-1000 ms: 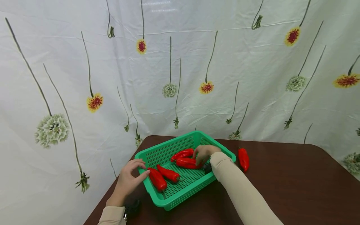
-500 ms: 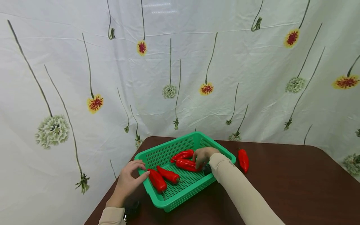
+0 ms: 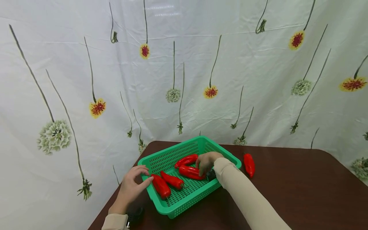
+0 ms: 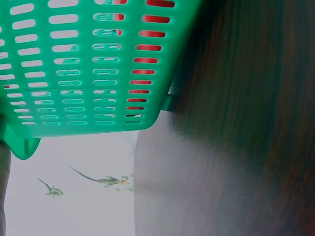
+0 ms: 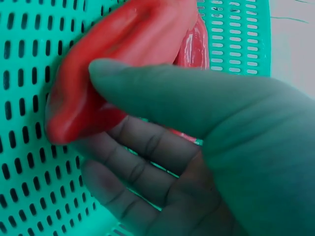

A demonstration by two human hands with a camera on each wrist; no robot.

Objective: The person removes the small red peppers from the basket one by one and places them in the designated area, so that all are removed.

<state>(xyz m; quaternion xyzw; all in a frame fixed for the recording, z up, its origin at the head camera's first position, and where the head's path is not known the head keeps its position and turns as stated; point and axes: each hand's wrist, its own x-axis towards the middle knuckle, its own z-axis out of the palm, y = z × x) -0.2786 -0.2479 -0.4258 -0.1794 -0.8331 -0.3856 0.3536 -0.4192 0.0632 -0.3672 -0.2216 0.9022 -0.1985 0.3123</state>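
Inside the green plastic basket [image 3: 184,203], my right hand [image 3: 207,160] pinches a red pepper [image 3: 190,172] near its right end. The right wrist view shows the thumb over this pepper [image 5: 123,44], with fingers below and beyond it. Another red pepper [image 3: 186,160] lies just behind. Two more, a left pepper [image 3: 161,186] and a slimmer pepper [image 3: 172,180], lie on the basket floor at the left. My left hand [image 3: 130,186] holds the basket's left rim with curved fingers and thumb. The left wrist view shows mostly the basket's outer wall [image 4: 81,88]; that hand's fingertips are hidden there.
One red pepper [image 3: 249,165] lies on the dark brown table [image 3: 296,188], right of the basket. Behind the table hangs a white flower-printed cloth [image 3: 187,111]. The basket stands near the table's left edge. A dark device [image 3: 135,217] sits at the left wrist.
My right hand and the pepper it pinches have shifted slightly toward the near side of the basket. The left hand stays at the rim. The head view has tilted up a little.
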